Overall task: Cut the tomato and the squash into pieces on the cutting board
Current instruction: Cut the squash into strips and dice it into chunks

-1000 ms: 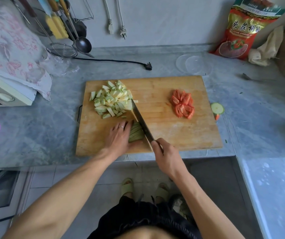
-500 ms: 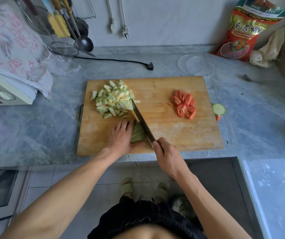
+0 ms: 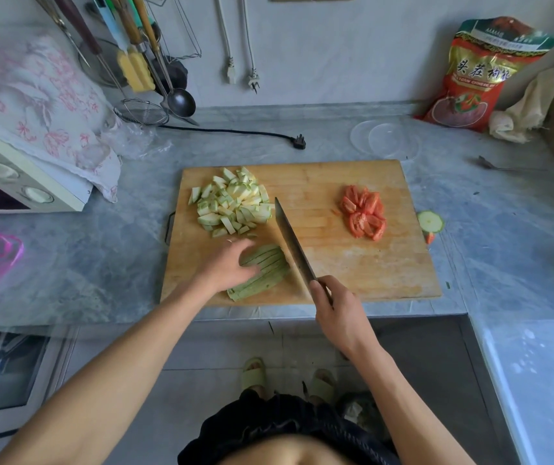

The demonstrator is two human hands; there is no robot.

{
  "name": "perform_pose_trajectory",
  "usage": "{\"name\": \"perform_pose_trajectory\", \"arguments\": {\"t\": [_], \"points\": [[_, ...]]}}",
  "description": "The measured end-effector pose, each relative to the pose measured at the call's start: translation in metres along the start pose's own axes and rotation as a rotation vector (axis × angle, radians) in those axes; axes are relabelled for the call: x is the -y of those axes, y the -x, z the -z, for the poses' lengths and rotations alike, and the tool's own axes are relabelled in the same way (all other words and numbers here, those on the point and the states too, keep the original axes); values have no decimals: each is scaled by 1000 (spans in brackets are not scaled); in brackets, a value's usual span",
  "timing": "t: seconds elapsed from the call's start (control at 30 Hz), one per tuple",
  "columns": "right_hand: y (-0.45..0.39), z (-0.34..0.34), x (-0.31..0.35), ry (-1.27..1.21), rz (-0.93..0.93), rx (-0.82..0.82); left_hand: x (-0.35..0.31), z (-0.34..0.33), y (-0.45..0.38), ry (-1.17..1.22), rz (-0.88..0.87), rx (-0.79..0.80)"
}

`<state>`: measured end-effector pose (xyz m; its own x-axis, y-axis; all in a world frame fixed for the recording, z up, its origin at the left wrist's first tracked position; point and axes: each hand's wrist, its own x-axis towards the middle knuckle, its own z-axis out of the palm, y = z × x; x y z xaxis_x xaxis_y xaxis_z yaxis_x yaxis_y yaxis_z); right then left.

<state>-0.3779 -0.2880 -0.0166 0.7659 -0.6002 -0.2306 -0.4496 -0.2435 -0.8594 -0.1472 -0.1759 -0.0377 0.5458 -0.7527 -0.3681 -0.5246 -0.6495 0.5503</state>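
The tomato pieces point(image 3: 364, 211) are seen in a small red heap toward the right edge of the wooden cutting board point(image 3: 352, 273), and no whole tomato is visible, so that half of the task is judged finished. Most of the squash is also dealt with: a pile of diced squash point(image 3: 232, 204) is gathered near the far left corner of the board. What is left is a bundle of squash strips point(image 3: 264, 270), laid side by side near the front edge, left of the middle, already slit lengthwise but not yet cut across.

The strips are pressed down by the left hand point(image 3: 227, 266), whose fingers are laid over their far end, slightly bent and close together. The handle of the cleaver point(image 3: 294, 246) is gripped by the right hand point(image 3: 337, 312), with the fingers wrapped tightly around it; the blade is held just beside the right side of the strips, its tip pointing toward the diced pile.

A stray squash round point(image 3: 430, 222) is left on the grey counter, just off the board's right edge. Only the crosswise chopping of the strips is judged to remain.
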Motion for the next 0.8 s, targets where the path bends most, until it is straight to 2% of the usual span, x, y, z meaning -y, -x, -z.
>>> {"name": "perform_pose_trajectory", "arguments": {"t": [0.1, 0.2, 0.37, 0.53, 0.67, 0.8], "points": [[2, 2, -1, 14, -8, 5, -3, -14, 6, -103, -117, -101], [4, 2, -1, 12, 1, 13, 1, -18, 17, -41, -100, -167], [3, 4, -2, 39, 17, 35, 4, -19, 20, -191, -146, -137], [1, 4, 3, 63, 40, 76, -11, -25, 9, -205, -123, -137], [0, 8, 4, 67, 42, 87, -17, -32, 2, -338, -89, -119], [0, 10, 0, 69, 43, 78, -22, -33, 1, -282, -67, -151]]}}
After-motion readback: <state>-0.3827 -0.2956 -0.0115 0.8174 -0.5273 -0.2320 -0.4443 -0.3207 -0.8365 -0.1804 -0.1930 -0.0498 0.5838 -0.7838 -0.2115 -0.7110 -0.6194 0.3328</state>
